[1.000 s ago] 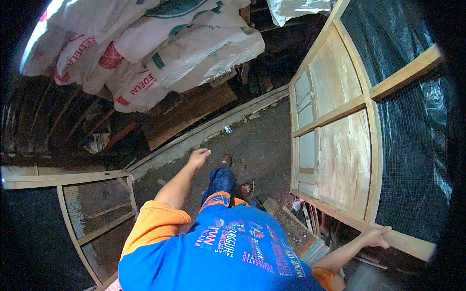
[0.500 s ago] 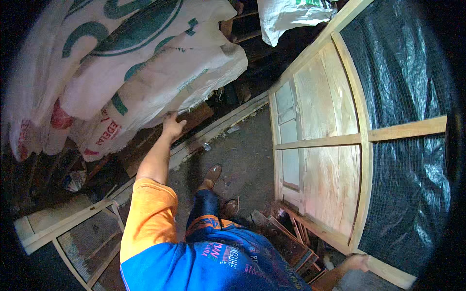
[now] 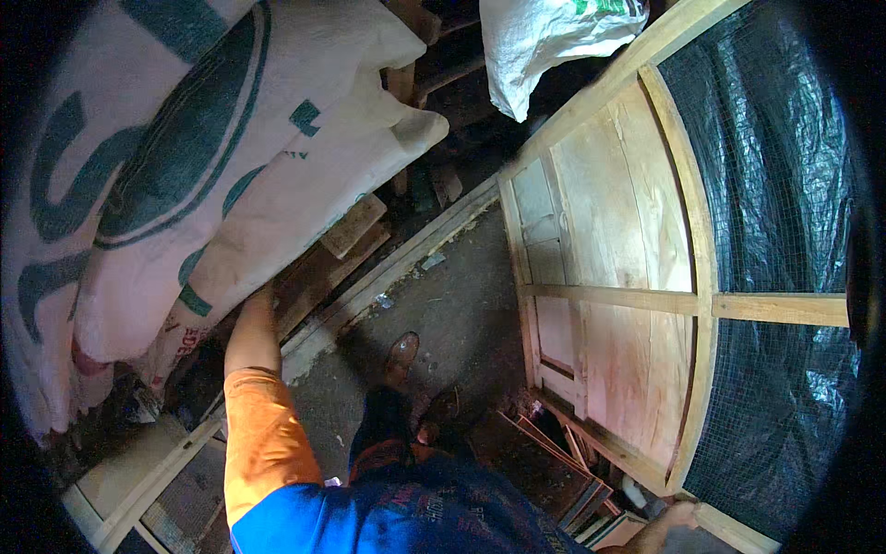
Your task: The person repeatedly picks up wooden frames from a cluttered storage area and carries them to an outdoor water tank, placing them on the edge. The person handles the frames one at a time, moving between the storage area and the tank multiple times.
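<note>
Left arm extends straight toward 11 o'clock, left hand [image 3: 261, 297] tucked under the stacked sacks [image 3: 212, 185], grip hidden; right hand [image 3: 678, 517] at 5 o'clock rests on the wooden frame [image 3: 701, 305], grip unclear.

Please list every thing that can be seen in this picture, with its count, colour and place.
sacks: several, white with green marks, stacked at the left
bag: one, white, at the top centre
wooden frame: one, pale wood, upright at the right, with plywood panels
wire mesh: one sheet over black plastic, far right part of the frame
floor: grey, bare strip in the middle
planks: a few, brown, under the sacks
wooden strips: several, brown, at the foot of the frame
low frame: one, pale wood, bottom left
shoe: one clear, brown, centre
left hand: reaching under the sacks, mostly hidden
right hand: at the frame's lower rail
</note>
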`<control>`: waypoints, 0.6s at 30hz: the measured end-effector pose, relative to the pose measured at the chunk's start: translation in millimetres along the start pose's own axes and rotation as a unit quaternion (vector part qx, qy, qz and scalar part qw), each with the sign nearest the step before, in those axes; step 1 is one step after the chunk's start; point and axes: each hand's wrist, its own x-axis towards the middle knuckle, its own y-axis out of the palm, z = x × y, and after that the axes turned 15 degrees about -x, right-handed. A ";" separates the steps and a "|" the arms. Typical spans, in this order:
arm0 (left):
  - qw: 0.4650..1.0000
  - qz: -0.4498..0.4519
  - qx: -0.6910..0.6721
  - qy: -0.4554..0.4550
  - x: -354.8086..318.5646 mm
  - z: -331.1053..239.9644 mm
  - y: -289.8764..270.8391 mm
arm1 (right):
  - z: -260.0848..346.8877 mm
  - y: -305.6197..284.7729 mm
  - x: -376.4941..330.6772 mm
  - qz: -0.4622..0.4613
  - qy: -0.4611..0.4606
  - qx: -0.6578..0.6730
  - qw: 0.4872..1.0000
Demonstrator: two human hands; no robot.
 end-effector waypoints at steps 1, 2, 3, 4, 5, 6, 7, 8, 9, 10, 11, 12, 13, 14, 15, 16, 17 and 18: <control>1.000 -0.007 -0.001 -0.005 8.9 1.1 -5.0 | 0.9 -3.4 -0.6 0.038 -0.004 0.011 0.999; 1.000 -0.010 -0.001 -0.009 15.1 2.7 -7.4 | 5.9 -2.6 -3.5 0.014 -0.001 0.026 1.000; 1.000 -0.012 -0.004 -0.012 20.0 5.1 -9.9 | 13.4 -1.1 -9.0 -0.025 0.031 0.034 0.999; 1.000 -0.014 -0.003 -0.015 24.9 6.3 -10.2 | 25.2 1.2 -19.0 -0.055 0.073 0.037 0.995; 1.000 -0.015 -0.004 -0.019 28.1 9.0 -11.1 | 39.9 0.8 -31.9 -0.050 0.065 0.037 0.996; 1.000 -0.018 -0.004 -0.021 31.3 11.3 -11.0 | 56.0 -3.6 -49.4 -0.037 0.068 0.034 0.996; 1.000 -0.022 -0.005 -0.021 34.3 14.4 -11.2 | 75.1 1.0 -67.4 -0.049 0.075 0.004 0.996; 0.999 -0.022 -0.008 -0.022 34.5 18.5 -9.4 | 92.8 7.2 -83.3 -0.061 0.082 -0.027 0.994; 0.999 -0.022 -0.008 -0.022 35.3 22.5 -7.4 | 109.2 15.9 -94.0 -0.098 0.092 -0.086 0.987; 0.999 -0.021 -0.010 -0.021 32.4 27.8 -3.5 | 116.3 8.3 -101.1 -0.101 0.086 -0.081 0.988; 1.000 -0.018 -0.010 -0.019 28.2 32.8 1.7 | 121.1 10.5 -103.1 -0.104 0.080 -0.077 0.988; 1.000 -0.014 -0.013 -0.015 22.9 36.8 8.4 | 118.1 -1.2 -100.8 -0.073 0.059 -0.010 0.996; 1.000 -0.008 -0.014 -0.008 13.1 41.2 17.7 | 112.3 -2.3 -91.8 -0.035 0.102 -0.002 0.994; 1.000 0.000 -0.015 -0.001 4.4 42.8 26.8 | 102.5 -3.3 -78.4 0.003 0.146 0.004 0.989; 1.000 0.009 -0.018 0.013 -9.3 43.8 39.3 | 89.7 -4.0 -62.1 0.042 0.188 0.006 0.981; 0.999 0.025 -0.025 0.025 -25.9 44.4 51.7 | 77.2 3.7 -44.4 0.004 0.185 0.004 0.983; 0.997 0.059 -0.031 0.034 -43.5 39.4 67.4 | 64.8 12.3 -26.2 -0.033 0.182 0.003 0.983; 0.993 0.110 -0.027 0.015 -63.6 36.6 79.1 | 48.6 15.8 -13.3 -0.049 0.158 0.017 0.986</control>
